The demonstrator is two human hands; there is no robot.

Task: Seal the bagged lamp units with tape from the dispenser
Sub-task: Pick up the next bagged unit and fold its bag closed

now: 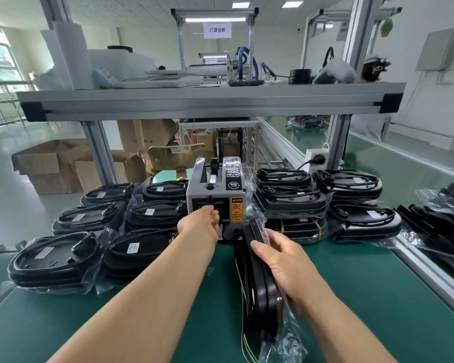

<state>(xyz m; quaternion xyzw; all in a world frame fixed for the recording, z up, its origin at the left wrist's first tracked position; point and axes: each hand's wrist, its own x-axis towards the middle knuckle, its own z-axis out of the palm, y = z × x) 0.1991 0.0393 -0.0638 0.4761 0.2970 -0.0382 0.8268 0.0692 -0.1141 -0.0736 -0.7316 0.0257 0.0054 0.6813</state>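
Bagged lamp unit (pixel 257 273), glossy black, gripped by right hand (pixel 286 265); left hand (pixel 202 224) at boxy dispenser (pixel 216 192), grasp unclear.

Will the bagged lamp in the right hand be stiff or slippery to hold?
The lamp looks rigid: it stands on edge without bending. Its loose glossy bag may slip in the right hand. Released, it would probably tip.

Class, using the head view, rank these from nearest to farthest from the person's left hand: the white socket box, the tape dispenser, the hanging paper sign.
1. Tape dispenser, right at the left hand.
2. White socket box, back right.
3. Hanging paper sign, far behind, overhead.
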